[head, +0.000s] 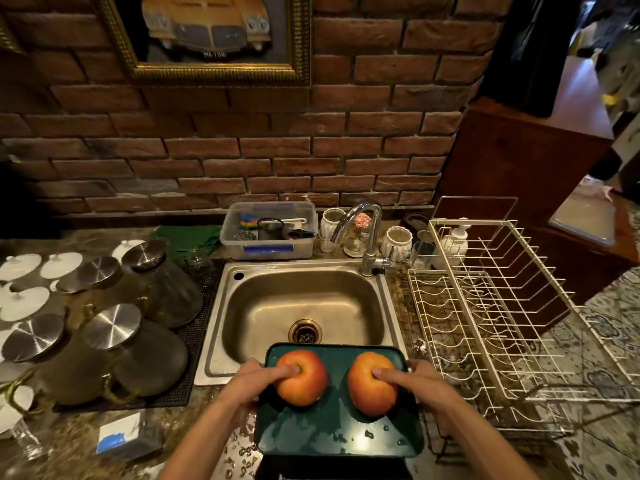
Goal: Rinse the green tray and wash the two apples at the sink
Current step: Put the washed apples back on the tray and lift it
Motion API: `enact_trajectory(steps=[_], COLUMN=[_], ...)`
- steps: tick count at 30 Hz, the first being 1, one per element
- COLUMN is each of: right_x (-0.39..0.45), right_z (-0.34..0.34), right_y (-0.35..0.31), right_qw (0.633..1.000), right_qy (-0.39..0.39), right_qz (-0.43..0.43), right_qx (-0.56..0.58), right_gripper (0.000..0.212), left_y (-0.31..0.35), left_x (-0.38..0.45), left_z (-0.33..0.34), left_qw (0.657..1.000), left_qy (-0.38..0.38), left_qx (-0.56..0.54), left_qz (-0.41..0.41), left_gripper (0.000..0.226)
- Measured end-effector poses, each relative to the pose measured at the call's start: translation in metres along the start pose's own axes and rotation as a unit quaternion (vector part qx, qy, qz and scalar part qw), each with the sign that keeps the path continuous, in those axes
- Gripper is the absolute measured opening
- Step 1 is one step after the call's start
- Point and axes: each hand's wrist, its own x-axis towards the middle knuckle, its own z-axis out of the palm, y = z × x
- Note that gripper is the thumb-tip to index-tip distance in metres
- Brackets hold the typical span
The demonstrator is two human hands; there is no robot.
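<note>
The green tray (337, 434) is held level at the near edge of the tabletop (194, 424), its far rim reaching over the front lip of the steel sink (301, 306). Water drops lie on its near part. Two apples sit side by side on its far half, apart from each other: the left apple (302, 377) and the right apple (372, 383). The left hand (251, 382) grips the tray's left edge, its thumb laid across the top of the left apple. The right hand (420, 382) grips the right edge, its thumb pressing on the right apple. The sink basin is bare down to its drain (305, 331), and the faucet (360, 233) stands at its far right corner, spout curving left. A white wire dish rack (485, 306) stands on the tabletop right of the sink. Glass jars with metal lids (114, 327) lean on a black mat (194, 327) to the left. A clear plastic bin (268, 230) sits behind the sink against the brick wall (277, 150).
</note>
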Motion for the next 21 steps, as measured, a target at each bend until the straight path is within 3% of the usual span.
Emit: enact_trajectory(steps=[3,6,13,21], right_x=[-0.007,-0.017,-0.032,-0.041], right_z=[0.001,-0.002,-0.028,-0.076], right_y=[-0.021,-0.046,-0.111,-0.17], right_qw=[1.0,1.0,0.998,0.993], right_qy=[0.02,0.019,0.028,0.039], right_qz=[-0.001,-0.011,-0.06,-0.11], right_qx=[0.003,0.015,-0.004,-0.01], right_gripper=[0.106,0.103,0.122,0.134], left_y=[0.022,0.045,0.106,0.178], left_x=[-0.004,-0.013,-0.03,-0.049], left_z=[-0.013,-0.026,-0.045,-0.033], left_qw=[1.0,0.999,0.994,0.981], left_qy=[0.01,0.023,0.02,0.018], left_qx=[0.002,-0.008,-0.057,-0.128], left_qz=[0.019,0.048,0.092,0.143], left_gripper=[0.061,0.075,0.108,0.109])
